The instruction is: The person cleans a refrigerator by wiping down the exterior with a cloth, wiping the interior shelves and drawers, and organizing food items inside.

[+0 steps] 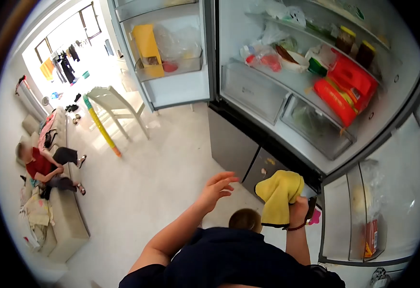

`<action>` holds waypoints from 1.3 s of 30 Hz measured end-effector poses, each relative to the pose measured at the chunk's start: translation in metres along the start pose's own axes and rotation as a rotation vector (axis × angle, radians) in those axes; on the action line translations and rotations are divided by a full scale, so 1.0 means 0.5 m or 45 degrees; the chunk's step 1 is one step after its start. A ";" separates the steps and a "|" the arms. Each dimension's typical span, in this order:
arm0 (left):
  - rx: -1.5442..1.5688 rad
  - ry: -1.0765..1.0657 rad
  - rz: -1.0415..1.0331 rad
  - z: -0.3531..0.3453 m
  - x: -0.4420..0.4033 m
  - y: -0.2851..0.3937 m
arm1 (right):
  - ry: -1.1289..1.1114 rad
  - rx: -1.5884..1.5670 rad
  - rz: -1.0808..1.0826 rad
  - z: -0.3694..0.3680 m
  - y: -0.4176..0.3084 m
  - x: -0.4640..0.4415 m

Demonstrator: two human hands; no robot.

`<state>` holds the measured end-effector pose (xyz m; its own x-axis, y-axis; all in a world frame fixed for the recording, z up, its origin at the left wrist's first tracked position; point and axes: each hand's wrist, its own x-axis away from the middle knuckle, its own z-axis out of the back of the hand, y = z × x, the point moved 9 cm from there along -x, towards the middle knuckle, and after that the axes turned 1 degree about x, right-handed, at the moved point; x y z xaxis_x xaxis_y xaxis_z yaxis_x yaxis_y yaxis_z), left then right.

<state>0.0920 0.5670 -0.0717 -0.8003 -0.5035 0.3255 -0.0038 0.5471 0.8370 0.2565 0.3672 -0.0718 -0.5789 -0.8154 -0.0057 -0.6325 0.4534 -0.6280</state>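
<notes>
Yellow cloth [277,194] with dark edging is in the right grip [298,211]: fingers closed around one side, rest of it bunched up and hanging to the grip's left. Left grip [218,189] is open in mid-air, fingers loosely spread, left of the cloth and apart from it. Brown round container [245,221] sits below, between the two grips, partly hidden by the torso. Ahead of both grips: fridge [230,143], doors swung open. Clear drawers [255,91] sit beyond the right grip; above them, a shelf with a red packet [347,93], and yellow-lidded jars [345,39] farther up. Right door [402,192] stands right of the right grip. Far left of the left grip: seated person [41,164] on a sofa [70,235]; white chair [111,106] ahead-left.
</notes>
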 end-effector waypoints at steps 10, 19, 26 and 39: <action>0.105 0.106 -0.094 0.368 -0.084 0.248 | 0.227 0.590 0.264 -0.158 0.048 -0.326; 0.051 -0.028 -0.063 0.411 -0.155 0.259 | 0.241 1.657 0.766 -0.302 -0.092 -0.555; 0.038 -0.001 -0.113 0.439 -0.210 0.289 | 0.204 2.907 1.154 -0.300 -0.117 -0.813; -0.131 -0.172 -0.127 0.202 -0.603 0.308 | -0.466 2.250 0.092 -0.234 -0.057 -1.016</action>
<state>0.2722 0.8704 -0.0852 -0.8723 -0.4535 0.1826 -0.0311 0.4241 0.9051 0.5084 0.8107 0.0399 -0.2920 -0.9540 -0.0675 0.7640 -0.1902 -0.6166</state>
